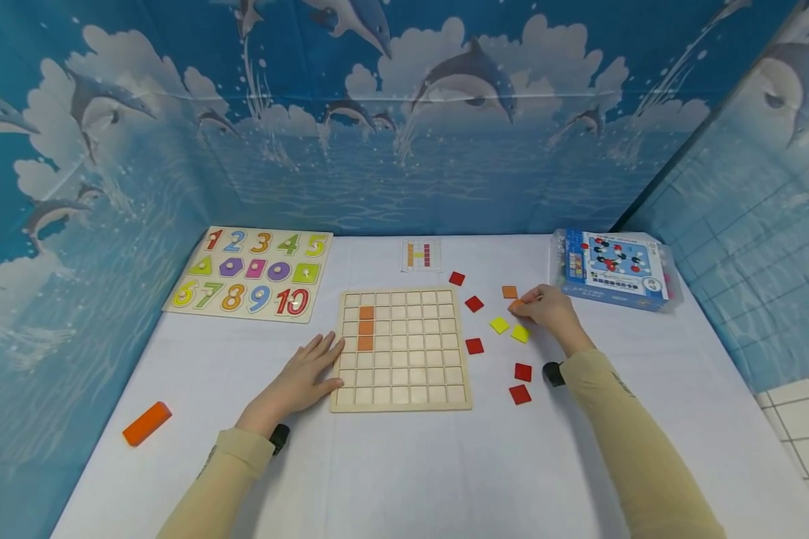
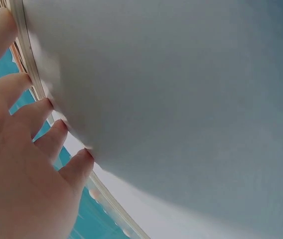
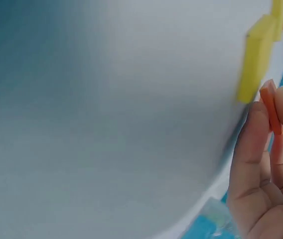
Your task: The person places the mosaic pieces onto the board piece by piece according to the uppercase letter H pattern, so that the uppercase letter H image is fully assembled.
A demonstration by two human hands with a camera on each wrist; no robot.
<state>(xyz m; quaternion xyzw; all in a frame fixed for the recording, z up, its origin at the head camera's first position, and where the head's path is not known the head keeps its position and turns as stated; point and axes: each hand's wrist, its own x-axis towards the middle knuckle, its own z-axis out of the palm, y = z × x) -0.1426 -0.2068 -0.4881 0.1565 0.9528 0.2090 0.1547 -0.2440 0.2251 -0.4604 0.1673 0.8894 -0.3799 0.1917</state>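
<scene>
A wooden grid board (image 1: pixel 411 367) lies mid-table with several orange tiles (image 1: pixel 365 328) in a column near its left side. My left hand (image 1: pixel 302 376) rests at the board's left edge, fingers spread, fingertips touching the frame; the left wrist view shows these fingertips (image 2: pixel 84 154) against the edge. To the right of the board, my right hand (image 1: pixel 549 308) pinches an orange tile (image 3: pixel 271 107) between thumb and fingers. Another orange tile (image 1: pixel 508 291) lies just beyond it. Two yellow tiles (image 1: pixel 500 325) are close by on the near side, and several red tiles (image 1: pixel 474 304) lie scattered around.
A small pattern card (image 1: pixel 421 255) lies behind the board. At the back left is a number puzzle board (image 1: pixel 248 274); at the back right, a blue box in clear plastic (image 1: pixel 613 268). An orange block (image 1: pixel 147 424) lies at the left. A dolphin-print curtain (image 1: pixel 404 172) borders the table.
</scene>
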